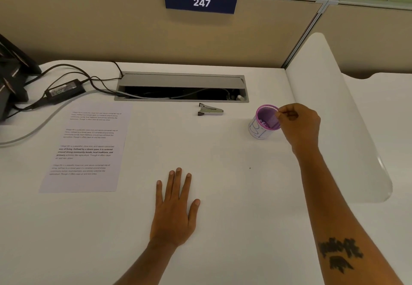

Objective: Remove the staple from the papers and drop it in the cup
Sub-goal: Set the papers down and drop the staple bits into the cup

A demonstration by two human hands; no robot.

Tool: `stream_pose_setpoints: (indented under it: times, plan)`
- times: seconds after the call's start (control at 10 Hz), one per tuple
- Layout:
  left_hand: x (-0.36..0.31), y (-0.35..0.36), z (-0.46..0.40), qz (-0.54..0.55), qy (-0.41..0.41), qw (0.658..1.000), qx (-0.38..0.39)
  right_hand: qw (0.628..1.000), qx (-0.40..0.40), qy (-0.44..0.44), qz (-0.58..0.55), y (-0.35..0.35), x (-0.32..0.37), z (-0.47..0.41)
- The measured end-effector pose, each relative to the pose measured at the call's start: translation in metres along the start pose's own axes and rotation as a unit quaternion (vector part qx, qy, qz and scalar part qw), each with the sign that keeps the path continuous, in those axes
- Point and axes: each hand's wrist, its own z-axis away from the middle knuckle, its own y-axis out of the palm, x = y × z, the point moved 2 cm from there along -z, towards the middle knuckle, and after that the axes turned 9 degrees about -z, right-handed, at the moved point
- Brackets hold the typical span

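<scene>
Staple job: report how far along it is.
Looks done: the papers lie flat on the desk's left, untouched, and the staple remover is set down near the cable tray. In hand: the right hand pinches its fingertips at the purple cup rim; the staple is too small to see. The left hand rests flat. Left: letting go into the cup.

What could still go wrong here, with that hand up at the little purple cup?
1. The right hand pinches its fingertips at the rim of the purple cup. The staple is too small to see; released slightly off, it might land on the white desk and be hard to spot.
2. The cup looks light, so a nudge from the fingers could tip it.
The left hand rests flat on the desk, too far away to steady it.
</scene>
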Motion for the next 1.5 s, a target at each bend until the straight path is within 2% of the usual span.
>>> stream_pose_setpoints:
  times: [0.1, 0.2, 0.4, 0.5, 0.7, 1.0, 1.2, 1.5]
  plan:
    - [0.0, 0.0, 0.001, -0.006, 0.002, 1.0, 0.001, 0.999, 0.007, 0.007, -0.049, -0.003, -0.002, 0.032]
    - [0.0, 0.001, 0.0, -0.007, 0.0, 1.0, 0.001, 0.998, 0.044, 0.016, -0.045, 0.003, -0.016, 0.064]
    - [0.001, 0.001, 0.001, -0.008, -0.001, 1.0, 0.003, 0.992, 0.121, 0.023, 0.042, 0.027, -0.063, 0.109]
    - [0.0, 0.001, 0.001, -0.013, -0.002, 1.0, 0.005, 0.988, 0.132, 0.041, 0.071, 0.036, -0.076, 0.121]
    - [0.0, 0.001, 0.001, -0.019, -0.002, 1.0, 0.004, 0.987, 0.127, 0.043, 0.085, 0.046, -0.078, 0.131]
    - [0.0, 0.001, 0.001, -0.01, 0.0, 1.0, 0.0, 0.982, 0.119, -0.016, 0.144, 0.056, -0.075, 0.132]
    - [0.0, 0.0, 0.001, -0.008, 0.0, 1.0, 0.002, 0.975, 0.116, 0.015, 0.191, 0.065, -0.068, 0.137]
    - [0.0, 0.0, 0.001, 0.0, 0.0, 1.0, 0.001, 0.956, 0.158, -0.004, 0.246, 0.072, -0.068, 0.146]
